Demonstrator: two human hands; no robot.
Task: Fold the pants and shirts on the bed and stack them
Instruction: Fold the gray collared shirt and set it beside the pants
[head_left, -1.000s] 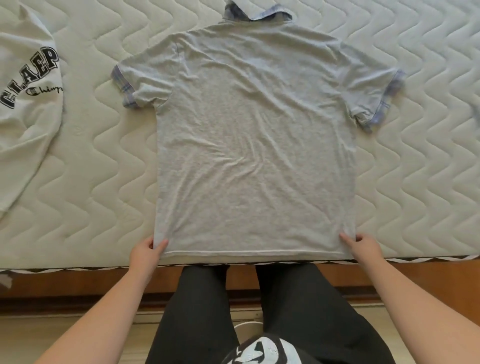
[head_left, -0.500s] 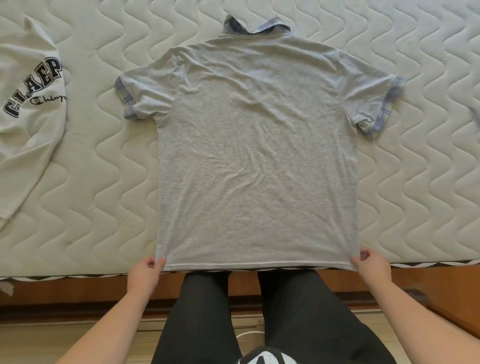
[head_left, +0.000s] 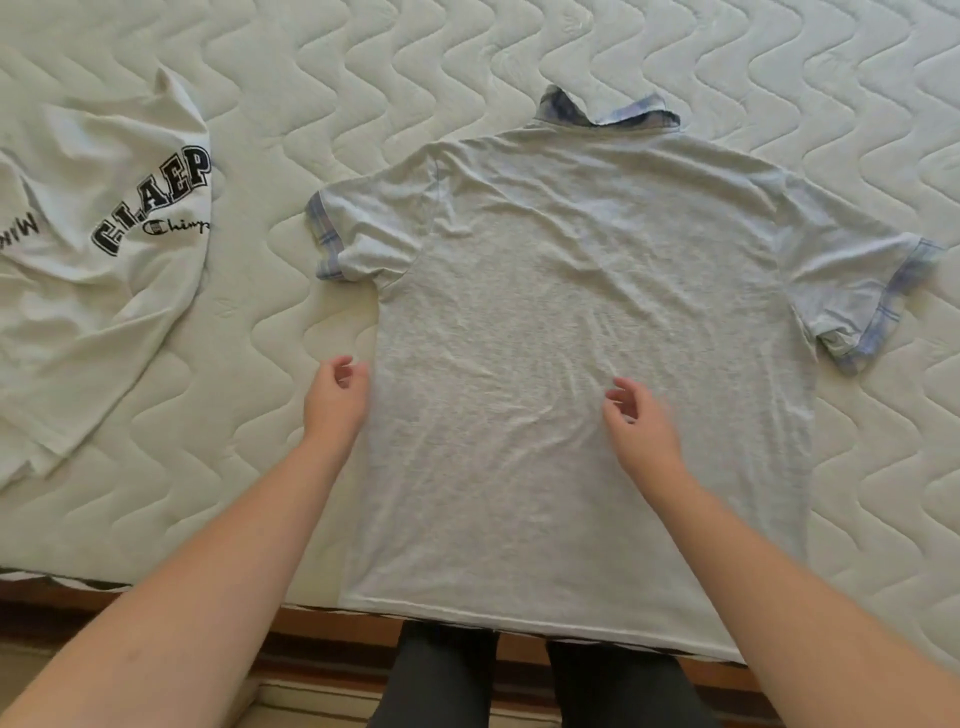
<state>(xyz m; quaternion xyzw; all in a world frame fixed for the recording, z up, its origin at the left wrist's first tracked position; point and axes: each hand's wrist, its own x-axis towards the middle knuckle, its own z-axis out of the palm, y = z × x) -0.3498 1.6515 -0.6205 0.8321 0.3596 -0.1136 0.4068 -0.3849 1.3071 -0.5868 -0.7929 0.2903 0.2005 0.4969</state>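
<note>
item: grey polo shirt (head_left: 587, 374), plaid collar (head_left: 608, 111) and plaid sleeve cuffs. lies back side up, spread flat on the quilted mattress (head_left: 675, 47) of the bed, collar at the far end, hem at the near edge of the mattress and slightly overhanging it. light wrinkles across the middle. not yet folded.

item: white printed t-shirt (head_left: 98, 249), black block lettering. lies crumpled and unfolded, well apart to the left of the polo shirt. no folded stack is in view; pants are not in view on the bed.

item: left hand (head_left: 335, 397). just beside the polo shirt's left side seam, around mid-body. fingers loosely curled, grasping nothing; whether the fingertips touch the cloth cannot be told.

item: right hand (head_left: 636, 421). over the middle of the polo shirt's back. fingers relaxed and slightly spread, grasping nothing; slightly blurred.

stage, as judged: shirt laid out, first lengthwise fold about to start; most of the task remains.

risks, as judged:
- picking up the left side at the seam only would let the sleeve trail and bunch under the fold.
- folding over the existing wrinkles would press them in and give an uneven stack piece.
- the hem at the mattress edge could slide off if the cloth is dragged toward the person.
- an off-centre fold line would leave the collar crooked.
</note>
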